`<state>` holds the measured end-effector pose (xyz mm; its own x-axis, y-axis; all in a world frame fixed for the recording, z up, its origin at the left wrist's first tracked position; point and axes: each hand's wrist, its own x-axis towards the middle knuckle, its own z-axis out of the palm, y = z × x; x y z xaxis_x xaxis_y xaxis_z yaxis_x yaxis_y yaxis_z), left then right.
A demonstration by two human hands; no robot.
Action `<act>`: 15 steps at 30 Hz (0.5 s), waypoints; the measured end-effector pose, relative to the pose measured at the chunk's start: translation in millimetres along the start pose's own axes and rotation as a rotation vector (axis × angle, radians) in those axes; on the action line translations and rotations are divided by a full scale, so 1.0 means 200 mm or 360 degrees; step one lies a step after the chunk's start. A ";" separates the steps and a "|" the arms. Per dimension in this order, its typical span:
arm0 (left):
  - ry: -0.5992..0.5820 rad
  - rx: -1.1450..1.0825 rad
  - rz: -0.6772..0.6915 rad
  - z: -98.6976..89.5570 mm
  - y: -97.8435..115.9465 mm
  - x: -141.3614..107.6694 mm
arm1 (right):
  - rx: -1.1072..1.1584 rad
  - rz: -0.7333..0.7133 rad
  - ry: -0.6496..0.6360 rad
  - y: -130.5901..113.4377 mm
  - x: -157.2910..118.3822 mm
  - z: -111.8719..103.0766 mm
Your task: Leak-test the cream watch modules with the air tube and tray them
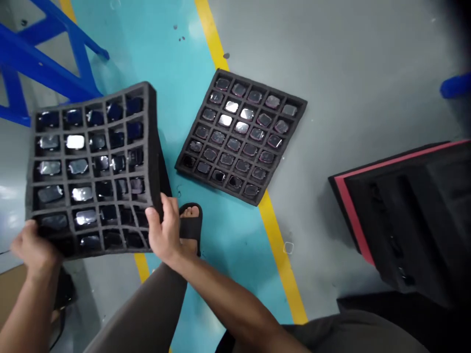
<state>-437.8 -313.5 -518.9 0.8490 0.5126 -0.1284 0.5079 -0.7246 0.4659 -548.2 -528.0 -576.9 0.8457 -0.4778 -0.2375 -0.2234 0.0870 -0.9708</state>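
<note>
Between my hands a black foam compartment tray (pixel 151 147) is held up at the left, its grid bowed and tilted toward me. Small glossy dark rectangular pieces (pixel 78 166) sit in its cells, a few reflecting white light. My left hand (pixel 37 247) grips the lower left corner. On the lower right edge, my right hand (pixel 165 228) is closed, thumb on the near face. A second black foam tray (pixel 241 137), holding similar glossy pieces in its cells, lies flat on the floor to the right of the held one.
Blue plastic stool legs (pixel 55 54) stand at the upper left. At the right is a stack of black foam (pixel 408 211) with a red-edged layer. Yellow lines (pixel 281 250) cross the teal and grey floor. My sandalled foot (pixel 190 228) is beside the held tray.
</note>
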 end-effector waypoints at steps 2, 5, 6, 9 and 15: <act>0.0301 -0.0147 0.0015 -0.05 -0.10 -0.01 | 0.0010 -0.0019 -0.0078 0.00 -0.05 0.06; 0.0460 -0.0299 -0.0008 -0.08 -0.21 -0.01 | -0.0001 -0.0082 -0.0131 0.01 -0.10 0.11; 0.0477 -0.0337 -0.0014 -0.09 -0.24 -0.01 | -0.0007 -0.0104 -0.0133 0.01 -0.11 0.12; 0.0504 -0.0450 -0.0009 -0.07 -0.27 0.01 | -0.0026 -0.0145 -0.0091 0.02 -0.10 0.11; 0.0392 -0.0599 0.0100 0.07 -0.14 0.08 | -0.0076 -0.0187 0.0040 0.05 0.02 -0.03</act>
<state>-436.8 -290.8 -545.8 0.7934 0.6002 0.1011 0.3296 -0.5633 0.7576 -549.7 -534.4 -587.5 0.8553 -0.5040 -0.1204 -0.1465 -0.0121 -0.9891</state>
